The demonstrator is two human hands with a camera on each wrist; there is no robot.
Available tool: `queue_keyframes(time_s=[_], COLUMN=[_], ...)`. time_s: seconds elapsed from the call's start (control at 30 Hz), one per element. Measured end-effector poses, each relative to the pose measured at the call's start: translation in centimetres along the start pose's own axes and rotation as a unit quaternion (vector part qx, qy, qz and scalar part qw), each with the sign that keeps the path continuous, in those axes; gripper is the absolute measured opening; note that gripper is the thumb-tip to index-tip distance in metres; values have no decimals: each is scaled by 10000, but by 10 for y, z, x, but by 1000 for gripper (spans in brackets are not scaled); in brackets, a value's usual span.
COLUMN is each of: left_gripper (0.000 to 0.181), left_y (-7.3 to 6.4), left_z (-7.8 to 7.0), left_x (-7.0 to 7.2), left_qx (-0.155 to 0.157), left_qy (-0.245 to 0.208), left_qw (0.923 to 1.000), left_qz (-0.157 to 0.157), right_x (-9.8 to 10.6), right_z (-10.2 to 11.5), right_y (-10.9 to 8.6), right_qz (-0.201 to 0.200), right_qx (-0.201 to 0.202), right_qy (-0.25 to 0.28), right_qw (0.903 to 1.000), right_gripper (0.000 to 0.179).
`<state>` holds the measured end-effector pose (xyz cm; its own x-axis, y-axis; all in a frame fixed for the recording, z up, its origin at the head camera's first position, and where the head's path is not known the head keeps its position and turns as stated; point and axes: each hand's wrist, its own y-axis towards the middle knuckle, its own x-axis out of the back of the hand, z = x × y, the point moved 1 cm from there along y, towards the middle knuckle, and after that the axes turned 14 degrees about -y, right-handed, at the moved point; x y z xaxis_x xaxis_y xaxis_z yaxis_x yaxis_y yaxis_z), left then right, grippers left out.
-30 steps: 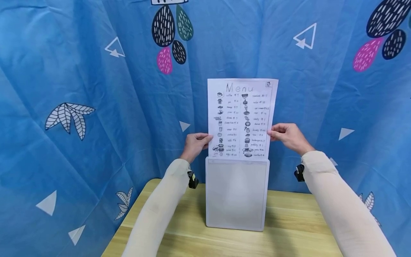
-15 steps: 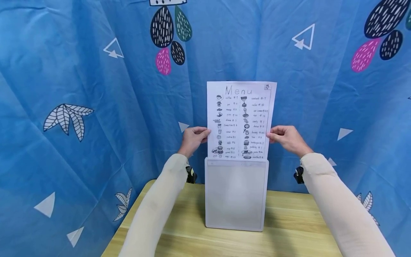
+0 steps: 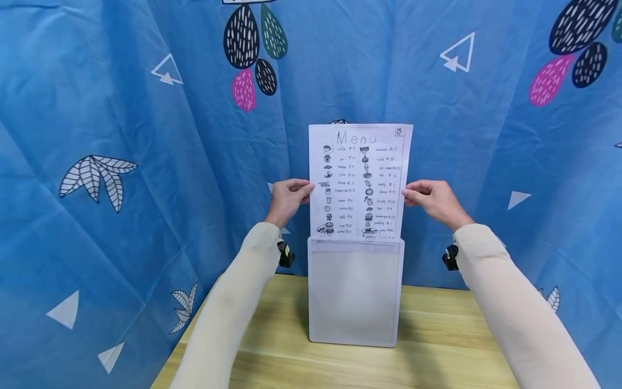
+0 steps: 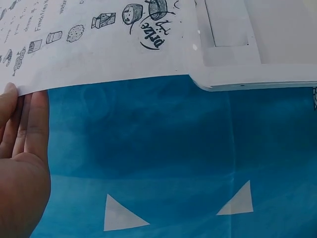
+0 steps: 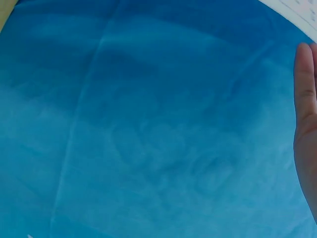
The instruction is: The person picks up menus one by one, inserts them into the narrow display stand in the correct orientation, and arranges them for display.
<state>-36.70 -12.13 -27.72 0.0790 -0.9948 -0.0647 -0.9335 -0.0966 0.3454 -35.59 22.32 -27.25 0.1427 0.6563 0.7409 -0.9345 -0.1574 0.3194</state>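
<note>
A white paper menu [image 3: 359, 181], hand-drawn with small food pictures and prices, stands upright between both hands. Its lower end goes into the top of a clear-fronted sign holder [image 3: 353, 297] with a pale rim, which stands on the table. My left hand [image 3: 286, 201] pinches the menu's left edge about halfway up, thumb in front and fingers behind. On the opposite edge, at similar height, my right hand [image 3: 436, 202] pinches the paper. In the left wrist view, the sheet's bottom edge shows through the holder's front [image 4: 230, 45], just inside the opening.
The wooden table [image 3: 277, 329] spreads under and around the holder. Behind it hangs a blue curtain [image 3: 350, 65] with printed leaves, drops and triangles, which also runs down the left side. Each wrist, in a cream sleeve, wears a small black camera [image 3: 285, 254].
The menu has slid down a little, and its bottom rows now pass behind the holder's top edge. My left hand has shifted up along its edge; my right hand has moved up slightly.
</note>
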Motion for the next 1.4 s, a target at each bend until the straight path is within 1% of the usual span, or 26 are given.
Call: queue_keyframes(time_s=[0.1, 0.23, 0.33, 0.6, 0.77, 1.17, 1.4], left_gripper=[21, 19, 19, 21, 20, 20, 20], left_y=[-1, -1, -2, -5, -7, -12, -14], left_z=[1, 2, 2, 5, 9, 19, 21], left_x=[2, 4, 5, 5, 5, 5, 6], left_qx=[-4, -38, 20, 244, 298, 310, 437], left_qy=[-7, -28, -3, 232, 196, 144, 140], left_qw=[10000, 10000, 10000, 9994, 9994, 9993, 9989], left_qz=[1, 2, -5, 6, 17, 117, 119], right_x=[3, 3, 2, 0, -3, -7, -9], right_z=[7, 13, 14, 8, 5, -2, -5], right_y=[3, 5, 4, 2, 0, -4, -6], right_qz=[-193, -228, -233, -193, -129, -51, -7], right_qx=[-11, -15, -5, 48, 59, 45, 30], right_qy=[40, 0, -28, -39, -31, -31, -27], right_qw=[9998, 9997, 9997, 9998, 9999, 10000, 10000], right_gripper=[38, 37, 36, 35, 36, 37, 36])
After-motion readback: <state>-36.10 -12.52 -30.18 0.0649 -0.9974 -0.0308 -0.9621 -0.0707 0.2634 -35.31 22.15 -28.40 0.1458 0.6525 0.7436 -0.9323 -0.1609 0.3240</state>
